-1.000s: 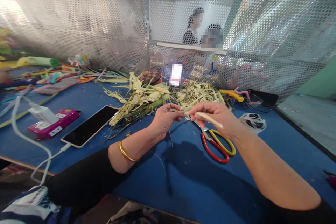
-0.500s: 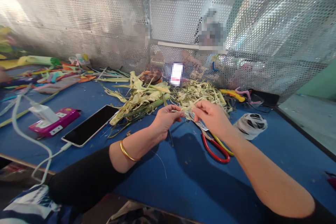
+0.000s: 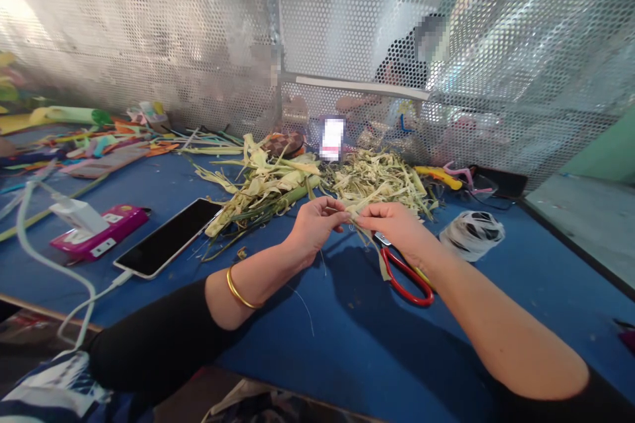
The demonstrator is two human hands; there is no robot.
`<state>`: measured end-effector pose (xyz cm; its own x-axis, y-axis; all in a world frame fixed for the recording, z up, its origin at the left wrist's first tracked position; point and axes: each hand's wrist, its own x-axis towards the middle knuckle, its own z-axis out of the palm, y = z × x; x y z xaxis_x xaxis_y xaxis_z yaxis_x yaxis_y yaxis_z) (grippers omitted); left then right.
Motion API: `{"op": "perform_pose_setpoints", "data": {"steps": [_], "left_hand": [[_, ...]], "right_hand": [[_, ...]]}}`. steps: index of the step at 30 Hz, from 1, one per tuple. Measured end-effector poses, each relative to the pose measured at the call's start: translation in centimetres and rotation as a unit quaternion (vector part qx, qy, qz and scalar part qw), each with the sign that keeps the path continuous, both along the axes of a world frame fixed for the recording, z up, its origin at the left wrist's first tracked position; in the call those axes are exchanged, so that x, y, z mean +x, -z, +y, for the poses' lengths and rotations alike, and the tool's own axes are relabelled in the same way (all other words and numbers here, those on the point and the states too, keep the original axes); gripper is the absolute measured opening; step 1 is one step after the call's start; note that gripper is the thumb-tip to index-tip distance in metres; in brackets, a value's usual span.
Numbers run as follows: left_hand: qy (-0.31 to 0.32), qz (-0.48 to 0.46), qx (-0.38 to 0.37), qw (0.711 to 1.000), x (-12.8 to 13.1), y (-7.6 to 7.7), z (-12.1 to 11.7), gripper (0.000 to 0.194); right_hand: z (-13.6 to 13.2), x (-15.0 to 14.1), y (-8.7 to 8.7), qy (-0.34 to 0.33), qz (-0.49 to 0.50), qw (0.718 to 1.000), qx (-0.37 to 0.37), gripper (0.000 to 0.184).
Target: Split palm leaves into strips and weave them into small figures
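Note:
My left hand (image 3: 317, 225) is pinched, thumb against fingers, on a pale dry leaf strip (image 3: 381, 264) like corn husk. Fingertip to fingertip with it, my right hand (image 3: 394, 228) pinches the same strip, whose loose end hangs below toward the scissors. Beneath my right hand lie scissors (image 3: 419, 299) with one red and one yellow handle, blades partly covered. A heap of shredded pale strips (image 3: 381, 178) is just beyond my hands. Longer husk-like leaves (image 3: 268, 188) are piled to the left of it. The exact spot of the pinch is too small to make out.
On the blue table (image 3: 307, 370) lie a black phone (image 3: 171, 238) with a white cable and a magenta power strip (image 3: 99, 231). A plastic-wrapped roll (image 3: 473, 236) sits right. A lit phone (image 3: 332, 139) stands before the perforated metal screen (image 3: 173, 46); a person is behind it.
My right hand has turned lower and closer to my left fingertips. The strip's loose end now hangs over the scissors. The person behind the screen has shifted right.

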<state>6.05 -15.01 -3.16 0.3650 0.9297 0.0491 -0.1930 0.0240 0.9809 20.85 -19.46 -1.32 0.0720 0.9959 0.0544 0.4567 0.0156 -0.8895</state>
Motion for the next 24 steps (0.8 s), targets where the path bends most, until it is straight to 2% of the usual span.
{"op": "perform_pose_setpoints", "data": {"steps": [4, 7, 14, 19, 24], "left_hand": [[0.014, 0.016, 0.022, 1.0, -0.02, 0.09, 0.07, 0.011], [0.029, 0.033, 0.037, 0.998, -0.04, -0.06, -0.09, 0.01], [0.043, 0.087, 0.078, 0.992, -0.14, -0.07, -0.48, 0.015], [0.07, 0.12, 0.065, 0.988, -0.24, 0.02, -0.55, 0.014], [0.148, 0.134, 0.049, 0.979, -0.21, -0.27, -0.74, 0.002]], "right_hand": [[0.11, -0.03, 0.15, 0.044, -0.062, 0.997, 0.022, 0.026], [0.21, -0.08, 0.34, 0.059, -0.068, 0.995, 0.045, 0.021], [-0.09, -0.38, 0.08, 0.033, -0.105, 0.992, 0.061, 0.024], [-0.21, -0.48, 0.03, 0.051, -0.06, 0.991, 0.108, 0.019], [-0.15, -0.67, 0.1, 0.072, -0.003, 0.992, 0.104, 0.021]]}}
